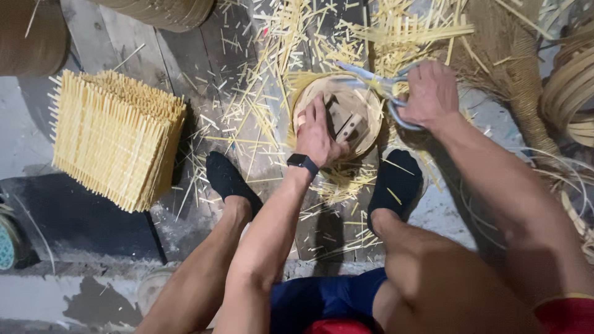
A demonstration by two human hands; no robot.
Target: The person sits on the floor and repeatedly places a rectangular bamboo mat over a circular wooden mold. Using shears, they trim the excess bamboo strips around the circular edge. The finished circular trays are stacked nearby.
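A wooden plank floor (204, 68), grey and worn, fills most of the view and is littered with short pale bamboo offcuts (260, 105), thickest from twelve to one o'clock. At nine o'clock lies a stack of woven bamboo mats (114, 139), squarish, their edges bristling with untrimmed strip ends. Coiled hoops of bamboo (572, 93) sit at three o'clock, and a curved woven piece (161, 11) shows at the top edge near eleven o'clock.

The person sits with bare legs drawn up from six o'clock, both feet in black socks (396, 182) planted on the planks (one on each side of the work).

Just above centre, between the feet, stands a round woven bamboo basket (362, 133) with a wooden block (346, 124) inside it. The left hand (315, 136), a black watch (302, 162) on its wrist, presses down on the basket's near rim at its seven o'clock side, fingers spread over the edge and gripping it. The right hand (430, 93), at the basket's two o'clock side, is clenched through the loop handles of metal shears (371, 83), whose blades reach across the basket's upper rim.
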